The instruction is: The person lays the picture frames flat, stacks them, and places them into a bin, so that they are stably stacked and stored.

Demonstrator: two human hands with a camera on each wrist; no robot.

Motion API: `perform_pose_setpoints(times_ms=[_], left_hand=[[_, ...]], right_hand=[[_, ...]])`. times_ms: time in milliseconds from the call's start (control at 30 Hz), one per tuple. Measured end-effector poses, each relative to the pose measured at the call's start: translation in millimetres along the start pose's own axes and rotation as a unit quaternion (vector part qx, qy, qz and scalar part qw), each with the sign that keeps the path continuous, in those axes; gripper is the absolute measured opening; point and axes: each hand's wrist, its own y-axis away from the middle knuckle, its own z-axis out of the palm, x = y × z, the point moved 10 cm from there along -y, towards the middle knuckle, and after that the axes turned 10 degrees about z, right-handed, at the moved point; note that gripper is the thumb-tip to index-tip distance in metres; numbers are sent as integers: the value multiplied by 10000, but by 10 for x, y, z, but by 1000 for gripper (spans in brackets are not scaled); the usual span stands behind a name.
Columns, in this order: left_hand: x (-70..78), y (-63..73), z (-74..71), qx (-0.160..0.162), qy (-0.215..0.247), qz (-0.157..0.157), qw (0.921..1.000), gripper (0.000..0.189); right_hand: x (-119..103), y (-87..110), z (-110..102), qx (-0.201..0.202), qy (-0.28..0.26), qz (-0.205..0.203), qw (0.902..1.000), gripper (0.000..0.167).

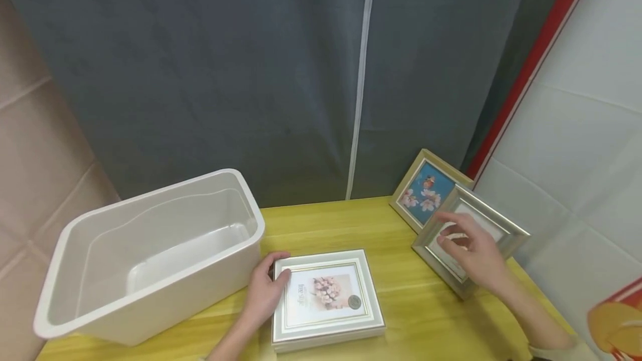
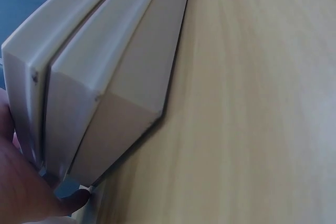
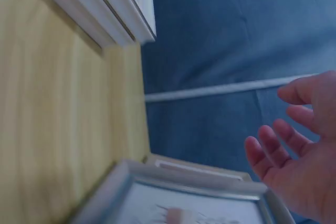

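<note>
A stack of white picture frames point(image 1: 328, 299) lies flat on the table, its layered edges point(image 2: 105, 87) close up in the left wrist view. My left hand point(image 1: 266, 288) grips the stack's left side, thumb over the top frame's border. On the right, a silver picture frame point(image 1: 501, 224) leans at a slant, overlapping a gold picture frame point(image 1: 408, 183) with a blue blossom picture. My right hand point(image 1: 473, 249) hovers in front of the silver frame, fingers loosely bent and holding nothing. In the right wrist view, that hand point(image 3: 310, 161) shows apart from the frames.
A deep white plastic bin point(image 1: 180, 272) stands to the left of the stack, with nothing visible inside. A grey curtain point(image 1: 225, 82) hangs behind the yellow wood-grain table point(image 1: 321, 222). White wall panels point(image 1: 567, 160) rise at the right, beside a red strip.
</note>
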Motion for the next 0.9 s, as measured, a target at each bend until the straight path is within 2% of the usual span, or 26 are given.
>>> perform_pose_setpoints(times_ms=[133, 333, 467, 667, 767, 900], left_hand=[[-3, 2, 14, -52, -16, 2, 10000, 33], [2, 1, 41, -89, -7, 14, 10000, 33], [18, -3, 24, -67, 73, -33, 9999, 34], [39, -15, 8, -105, 39, -43, 9999, 34], [31, -14, 10, -124, 30, -32, 9999, 33], [17, -7, 12, -114, 26, -6, 9999, 33]], right_hand=[[27, -177, -236, 144, 341, -42, 9993, 41], [235, -288, -564, 428, 520, 433, 9968, 40], [351, -268, -725, 910, 363, 475, 9940, 36], [437, -159, -901, 1674, -287, 643, 9834, 28], [437, -135, -953, 1838, -413, 775, 9790, 29], [433, -126, -985, 1816, -269, 883, 9790, 30]])
